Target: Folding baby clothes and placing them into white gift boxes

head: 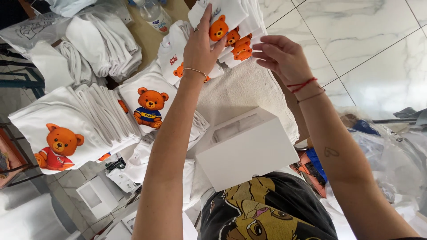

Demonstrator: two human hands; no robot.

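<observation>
From the head camera, looking down, both bare arms reach to the top of the frame, where a stack of folded white shirts [240, 26] with orange bear prints sits in the upper middle, on a nubbly white towel [242, 91] spread over the surface.

The left hand [202, 44] lies on the stack with its fingers [207, 15] stretched long and nearly straight, pressing the top shirt flat; the thumb rests beside an orange bear. It grips nothing, it only pushes down. A thin bracelet circles that wrist.

The right hand [282, 55] is at the stack's right edge, its fingers curled loosely and pinching the soft folded edges of the shirts between thumb and fingertips. Red thread bands sit on that wrist.

Just below the hands, in the middle of the frame, stands an open white cardboard box [247, 153], smooth and square-cornered, resting on the towel.

At left lie more folded shirts: one with a bear in blue and yellow [150, 106], and lower left one with a bear in red [55, 146], between them a fanned row of ribbed white folds. A clear plastic bottle [153, 13] stands at the top. Glossy marble floor tiles [356, 40] fill the upper right.
</observation>
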